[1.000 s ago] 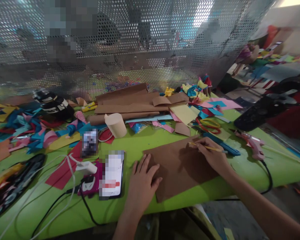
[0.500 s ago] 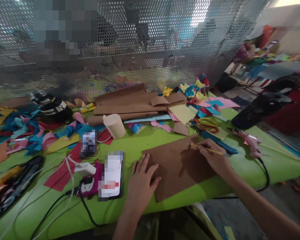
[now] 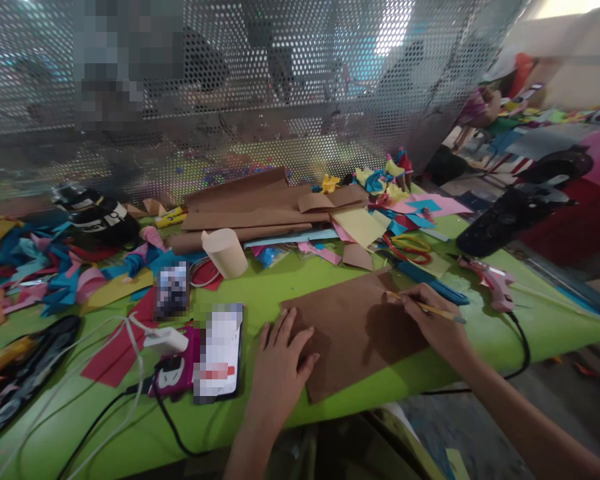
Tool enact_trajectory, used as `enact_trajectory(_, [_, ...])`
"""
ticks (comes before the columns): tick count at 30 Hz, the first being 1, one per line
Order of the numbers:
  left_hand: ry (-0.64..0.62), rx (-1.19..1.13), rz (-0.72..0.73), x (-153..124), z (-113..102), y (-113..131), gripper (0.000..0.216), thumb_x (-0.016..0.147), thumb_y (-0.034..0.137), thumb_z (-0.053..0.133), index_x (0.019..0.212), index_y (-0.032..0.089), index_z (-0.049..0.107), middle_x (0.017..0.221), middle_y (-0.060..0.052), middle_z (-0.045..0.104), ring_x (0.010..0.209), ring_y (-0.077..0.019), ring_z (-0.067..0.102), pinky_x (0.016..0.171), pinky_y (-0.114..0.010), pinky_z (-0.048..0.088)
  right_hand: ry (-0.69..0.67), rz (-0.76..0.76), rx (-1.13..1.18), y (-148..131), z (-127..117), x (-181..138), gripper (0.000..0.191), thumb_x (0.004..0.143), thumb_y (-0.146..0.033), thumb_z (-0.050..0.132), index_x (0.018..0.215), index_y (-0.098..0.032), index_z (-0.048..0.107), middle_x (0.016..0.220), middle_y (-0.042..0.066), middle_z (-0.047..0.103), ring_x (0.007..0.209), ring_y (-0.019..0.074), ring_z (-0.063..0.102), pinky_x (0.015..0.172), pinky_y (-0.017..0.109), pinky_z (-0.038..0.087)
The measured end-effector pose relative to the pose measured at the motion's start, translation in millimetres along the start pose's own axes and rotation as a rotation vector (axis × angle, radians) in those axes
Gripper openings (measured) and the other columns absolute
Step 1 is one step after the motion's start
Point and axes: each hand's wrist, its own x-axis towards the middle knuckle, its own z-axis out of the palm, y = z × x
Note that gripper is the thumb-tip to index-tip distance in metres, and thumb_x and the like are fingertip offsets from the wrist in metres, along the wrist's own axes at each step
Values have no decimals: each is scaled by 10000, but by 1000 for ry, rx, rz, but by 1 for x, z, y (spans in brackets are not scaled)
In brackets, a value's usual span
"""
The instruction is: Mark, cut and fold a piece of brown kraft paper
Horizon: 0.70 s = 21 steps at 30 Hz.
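Observation:
A brown sheet of paper or card (image 3: 345, 333) lies on the green tabletop in front of me. My left hand (image 3: 283, 357) rests flat on its left edge, fingers spread. Over the sheet's right part, my right hand (image 3: 433, 317) is closed round a pencil (image 3: 440, 311), whose tip points left at the sheet's upper middle. Whether the tip touches is too small to tell. Just beyond the right hand lies a blue cutter-like tool (image 3: 433, 283), with red and yellow-handled scissors (image 3: 407, 250) behind it.
Left of the sheet are a phone (image 3: 223, 350), a magenta power socket (image 3: 177, 373) and trailing cables. A pink glue gun (image 3: 495, 283) lies right. Brown paper (image 3: 260, 210), a cream roll (image 3: 225, 253) and coloured scraps line the back, before a perforated metal panel (image 3: 260, 87).
The view has shifted slightly, so most things sit a little further left. My right hand and the pencil have moved slightly right over the sheet. My left hand stays on the edge.

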Motion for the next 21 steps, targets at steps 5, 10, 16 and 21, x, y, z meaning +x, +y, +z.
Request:
enact_trajectory(5, [39, 3, 20, -1, 4, -3, 354, 925, 287, 668, 1278, 314, 669, 1618, -68, 437, 1457, -331, 450, 1167, -609, 406, 9, 3, -14, 1, -4, -3, 180, 840, -390, 557, 719, -267, 609, 641, -6, 643, 592, 192, 587, 557, 296, 424])
enact_trajectory(10, [48, 9, 27, -1, 5, -4, 335, 933, 292, 659, 1267, 307, 677, 1605, -77, 455, 1454, -332, 456, 1159, -609, 414, 3, 24, -17, 1, -8, -7, 169, 833, -389, 553, 735, -266, 615, 629, -3, 638, 579, 195, 584, 543, 297, 416])
enact_trajectory(16, [23, 17, 18, -1, 3, -3, 334, 944, 294, 642, 1276, 306, 673, 1604, -79, 457, 1461, -328, 448, 1154, -603, 422, -9, 33, -38, 3, -13, -15, 171, 833, -394, 545, 742, -266, 612, 645, 2, 659, 586, 200, 595, 554, 304, 421])
enact_trajectory(21, [43, 14, 31, -1, 5, -5, 331, 940, 288, 644, 1270, 301, 676, 1599, -84, 464, 1461, -329, 448, 1160, -603, 413, -10, 40, -51, 6, -16, -20, 161, 823, -389, 546, 751, -268, 624, 671, 12, 700, 601, 208, 619, 558, 305, 434])
